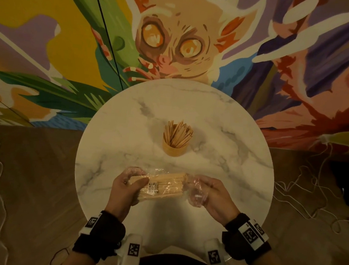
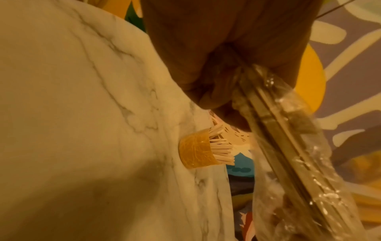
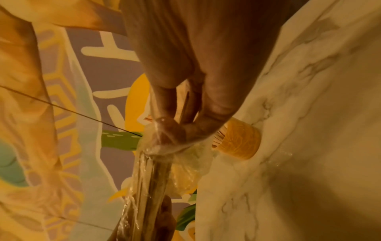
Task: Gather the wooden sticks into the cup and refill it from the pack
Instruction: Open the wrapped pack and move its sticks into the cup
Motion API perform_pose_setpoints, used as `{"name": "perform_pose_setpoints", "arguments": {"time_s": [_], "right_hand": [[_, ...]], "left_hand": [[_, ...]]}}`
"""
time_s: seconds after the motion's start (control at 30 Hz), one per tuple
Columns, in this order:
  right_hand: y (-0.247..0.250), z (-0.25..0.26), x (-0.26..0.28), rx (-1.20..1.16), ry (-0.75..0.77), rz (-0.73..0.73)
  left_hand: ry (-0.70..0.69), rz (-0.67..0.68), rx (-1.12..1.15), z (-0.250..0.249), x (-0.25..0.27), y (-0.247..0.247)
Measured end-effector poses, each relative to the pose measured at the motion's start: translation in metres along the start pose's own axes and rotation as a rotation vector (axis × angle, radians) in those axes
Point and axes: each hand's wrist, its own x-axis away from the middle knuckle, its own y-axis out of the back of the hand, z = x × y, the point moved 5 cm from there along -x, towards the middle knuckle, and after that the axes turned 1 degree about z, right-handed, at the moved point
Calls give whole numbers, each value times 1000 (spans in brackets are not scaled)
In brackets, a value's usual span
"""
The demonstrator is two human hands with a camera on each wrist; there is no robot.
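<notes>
Our left hand (image 1: pixel 125 188) grips the pack (image 1: pixel 160 186) body, right hand (image 1: pixel 206 193) pinches its plastic end, held above the bench (image 1: pixel 241 159). Cup (image 1: pixel 174 148) already holds sticks (image 1: pixel 178 131). Refill step: next, tear wrap open.

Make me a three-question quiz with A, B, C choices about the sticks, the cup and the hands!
1. Where is the cup?
A. middle of the table
B. on the floor
C. in a hand

2. What colour is the table?
A. red
B. white marble
C. black

3. What holds the pack?
A. nothing
B. left hand only
C. both hands

Answers: 1 A, the cup stands mid-table beyond the hands, with sticks in it. 2 B, the round top is white with grey veins. 3 C, the right hand pinches the wrapper's other end.
</notes>
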Motion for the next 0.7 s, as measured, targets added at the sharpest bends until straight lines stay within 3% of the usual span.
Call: {"name": "perform_pose_setpoints", "arguments": {"time_s": [0.1, 0.33, 0.43, 0.57, 0.7], "right_hand": [[-4, 1, 1, 123, 36, 48], [-15, 2, 4, 119, 32, 37], [-14, 5, 5, 110, 74, 2], [-3, 15, 5, 40, 124, -34], [-5, 19, 4, 79, 139, 7]], "left_hand": [[-28, 31, -83, 1, 0, 0], [-68, 139, -118, -7, 1, -10], [-30, 122, -70, -5, -2, -7], [11, 0, 57, -4, -7, 3], [-11, 27, 29, -6, -6, 0]]}}
